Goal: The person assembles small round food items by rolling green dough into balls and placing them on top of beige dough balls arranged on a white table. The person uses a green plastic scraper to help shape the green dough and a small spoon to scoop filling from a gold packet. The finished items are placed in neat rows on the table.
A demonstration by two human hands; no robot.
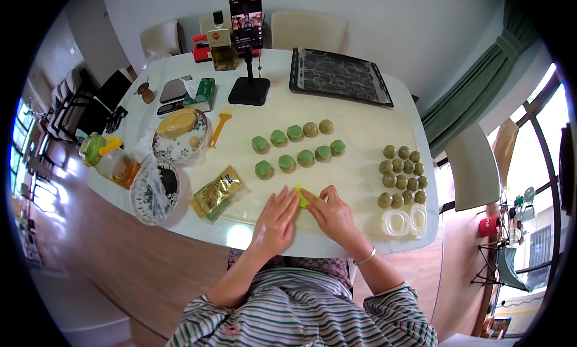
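At the near edge of the white mat (360,166), a small bright yellow-green flat piece (302,196), possibly a dough scraper, lies between my hands. My right hand (332,216) has its fingers bent around this piece, which they partly cover. Beside it my left hand (276,225) lies flat with fingers stretched out, its fingertips close to the piece's left edge. Beyond my hands are two rows of dough balls; several wear green dough caps (294,132), while two brownish balls (310,129) at the far row's right end are bare.
Several plain balls (401,166) sit at the right, above clear plastic containers (395,222). Leftward are a gold packet (219,193), an orange spatula (221,129), two patterned bowls (140,190) and a jug (117,166). A baking tray (339,76) and phone stand (249,91) are at the back.
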